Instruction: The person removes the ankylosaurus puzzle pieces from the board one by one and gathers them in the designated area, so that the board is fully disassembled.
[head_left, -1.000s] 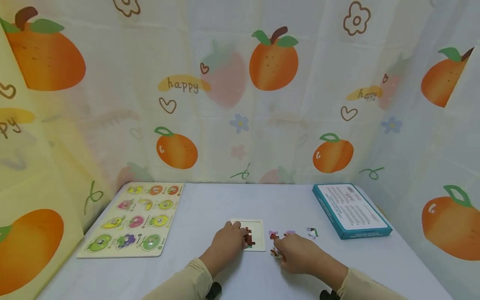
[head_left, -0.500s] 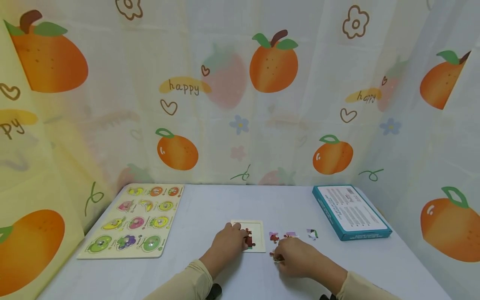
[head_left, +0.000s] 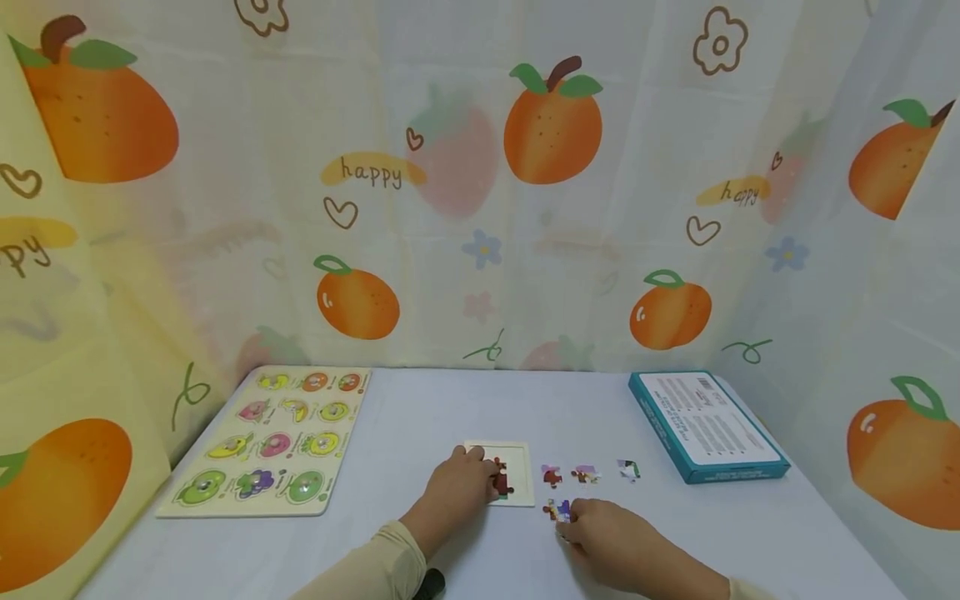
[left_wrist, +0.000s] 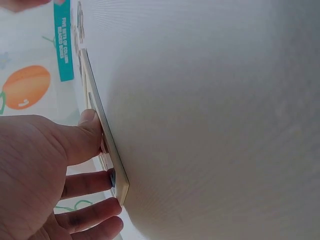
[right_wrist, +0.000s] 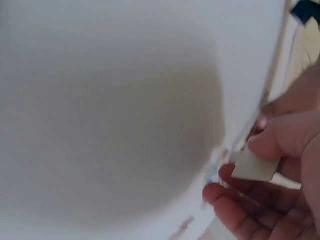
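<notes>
My left hand [head_left: 453,490] rests on the left part of a square, pale-rimmed puzzle tray [head_left: 521,468]. A red-brown section of puzzle shows beside its fingertips; the hand hides the rest of the left side. In the left wrist view, thumb and fingers press down on the tray [left_wrist: 111,140], which lies flat on the table. My right hand [head_left: 626,540] pinches a jigsaw piece [right_wrist: 256,167] between thumb and fingers, its plain pale back showing in the right wrist view. Close to those fingertips a multicoloured jigsaw piece [head_left: 555,509] lies on the table.
Right of the tray lie a reddish piece [head_left: 552,476], a lilac-and-brown piece [head_left: 586,474] and a green-and-white piece [head_left: 628,470]. A teal-edged box [head_left: 705,425] stands at the back right. On the left lies a fruit puzzle board [head_left: 270,442]. A printed curtain hangs behind.
My right hand has drawn back toward me and rightward from the loose pieces, now holding a jigsaw piece and uncovering the multicoloured one. My left hand has stayed on the tray.
</notes>
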